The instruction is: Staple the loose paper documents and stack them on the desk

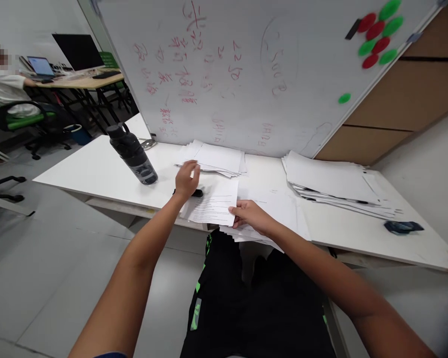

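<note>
My right hand (pixel 252 215) is closed on the right edge of a printed sheet of paper (pixel 211 209), thumb on top. The sheet lies tilted at the desk's front edge, over my lap. More papers (pixel 280 211) lie under and beside that hand, overhanging the edge. My left hand (pixel 187 180) is raised above the sheet's far left corner, with thumb and fingers apart and nothing seen between them. Below its wrist is a small dark object (pixel 197 193), partly hidden, whose kind I cannot make out. Just beyond that hand lies a stack of papers (pixel 216 158).
A dark water bottle (pixel 134 156) stands left on the white desk (pixel 82 166). A larger paper pile (pixel 328 179) and a dark object (pixel 403 227) lie right. A whiteboard (pixel 224 74) with magnets rises behind. Far left, a person sits at another desk (pixel 85 82).
</note>
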A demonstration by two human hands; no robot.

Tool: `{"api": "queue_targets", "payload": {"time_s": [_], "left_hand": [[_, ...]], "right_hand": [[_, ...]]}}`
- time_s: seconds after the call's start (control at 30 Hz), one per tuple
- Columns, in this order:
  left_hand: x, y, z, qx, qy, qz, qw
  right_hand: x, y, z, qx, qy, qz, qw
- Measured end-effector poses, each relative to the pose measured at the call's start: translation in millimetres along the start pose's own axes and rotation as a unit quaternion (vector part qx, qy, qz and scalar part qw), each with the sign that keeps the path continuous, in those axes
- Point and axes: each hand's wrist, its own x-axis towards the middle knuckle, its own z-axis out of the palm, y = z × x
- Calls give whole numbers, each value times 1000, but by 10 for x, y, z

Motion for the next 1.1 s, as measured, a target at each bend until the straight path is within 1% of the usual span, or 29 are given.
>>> {"api": "queue_targets", "payload": {"time_s": [0.07, 0.1, 0.13, 0.17, 0.23, 0.27, 0.3, 0.33, 0.43, 0.5, 0.57, 0.63, 0.73, 0.9, 1.0, 1.1], "left_hand": [[-81, -29, -147, -21, 114, -72, 991], [-157, -61, -208, -25, 149, -92, 984], [-252, -105, -252, -26, 157, -93, 983], [-359, -157, -275, -26, 136, -76, 987], [-566, -272, -264, -8, 29, -15, 999], [-648, -326, -237, 4, -13, -2, 1000], [-708, -372, -203, 14, -41, 2, 999], [-746, -408, -168, 22, -51, -3, 998], [-762, -457, -97, 31, -42, -25, 998], [-745, -455, -91, 31, -49, -23, 998], [-740, -444, -104, 30, -51, -22, 998], [-748, -434, -115, 32, -50, -22, 998], [-760, -426, -115, 44, -51, -29, 997], [-751, -416, -111, 54, -58, -33, 996], [-747, -413, -116, 60, -58, -34, 996], [-749, -422, -112, 64, -54, -31, 996]], "right_hand": [[18, 20, 0, -8, 9, -6, 1000], [33, 31, 3, -14, 16, -7, 1000], [51, 41, 7, -22, 27, -6, 999], [72, 47, 12, -32, 38, -5, 999], [117, 43, 17, -61, 62, -13, 996], [138, 29, 12, -85, 77, -25, 993], [153, 4, -2, -115, 94, -41, 988], [162, -30, -28, -150, 112, -58, 981], [127, -185, -168, -242, 170, -100, 950], [52, -296, -299, -264, 192, -120, 938], [-34, -364, -439, -258, 209, -133, 934], [-96, -357, -565, -236, 222, -139, 936], [-105, -221, -687, -195, 210, -131, 949], [-32, 25, -731, -124, 189, -113, 967], [-71, 46, -748, -76, 176, -105, 976], [-226, 23, -834, -47, 179, -114, 976]]}}
